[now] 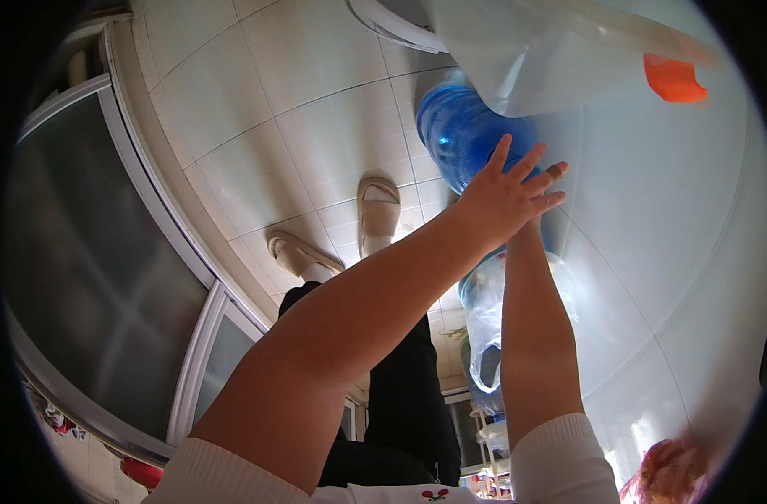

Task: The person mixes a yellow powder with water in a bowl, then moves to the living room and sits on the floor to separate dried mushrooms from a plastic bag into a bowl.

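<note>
My left hand point(506, 195) reaches across from the lower left with its fingers spread and nothing seen in them. It appears in front of a large blue plastic water bottle point(449, 129); whether it touches the bottle cannot be told. My right hand is almost wholly covered by the left one, and only its wrist point(525, 236) and forearm show. Whether the two hands touch is unclear. A translucent plastic container or sheet point(515, 57) overlaps the top of the bottle. It has an orange patch point(676, 79) near it.
A clear plastic bag point(487, 315) covers another bottle beside my right forearm. White tiled wall point(660, 252) rises on the right. Frosted sliding doors point(106, 208) line the left. My slippered feet point(378, 214) stand on the tiled floor point(320, 138). A pinkish bag point(670, 472) sits lower right.
</note>
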`<state>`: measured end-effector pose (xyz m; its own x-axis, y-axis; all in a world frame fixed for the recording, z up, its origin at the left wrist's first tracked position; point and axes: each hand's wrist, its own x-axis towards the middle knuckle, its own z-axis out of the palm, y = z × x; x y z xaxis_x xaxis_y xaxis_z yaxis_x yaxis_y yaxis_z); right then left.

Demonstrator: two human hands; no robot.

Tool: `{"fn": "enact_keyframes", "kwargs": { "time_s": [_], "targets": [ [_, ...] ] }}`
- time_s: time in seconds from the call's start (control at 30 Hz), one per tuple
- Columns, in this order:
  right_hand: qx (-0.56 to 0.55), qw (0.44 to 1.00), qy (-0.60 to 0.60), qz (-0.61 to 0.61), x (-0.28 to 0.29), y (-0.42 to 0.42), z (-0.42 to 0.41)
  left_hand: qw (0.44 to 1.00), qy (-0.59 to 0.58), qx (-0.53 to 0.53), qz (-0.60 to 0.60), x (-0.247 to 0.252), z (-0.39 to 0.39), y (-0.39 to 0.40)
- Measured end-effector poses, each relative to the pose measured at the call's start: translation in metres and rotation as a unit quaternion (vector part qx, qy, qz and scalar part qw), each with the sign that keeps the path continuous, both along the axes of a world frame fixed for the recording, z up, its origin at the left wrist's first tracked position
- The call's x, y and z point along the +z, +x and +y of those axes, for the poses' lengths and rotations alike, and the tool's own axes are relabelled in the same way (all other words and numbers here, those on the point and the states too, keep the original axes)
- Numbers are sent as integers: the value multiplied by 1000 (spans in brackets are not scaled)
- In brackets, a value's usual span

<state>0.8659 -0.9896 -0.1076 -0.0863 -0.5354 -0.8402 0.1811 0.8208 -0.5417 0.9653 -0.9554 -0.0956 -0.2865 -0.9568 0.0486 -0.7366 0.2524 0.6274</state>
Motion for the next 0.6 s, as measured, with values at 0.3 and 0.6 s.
{"fn": "enact_keyframes", "kwargs": {
  "time_s": [0.3,0.6],
  "targets": [
    [247,810,-377,375,40,-36,-5,954,274,117,22,84,168,47],
    [491,855,56,157,121,-52,130,905,201,371,51,342,313,167]
  ]
}}
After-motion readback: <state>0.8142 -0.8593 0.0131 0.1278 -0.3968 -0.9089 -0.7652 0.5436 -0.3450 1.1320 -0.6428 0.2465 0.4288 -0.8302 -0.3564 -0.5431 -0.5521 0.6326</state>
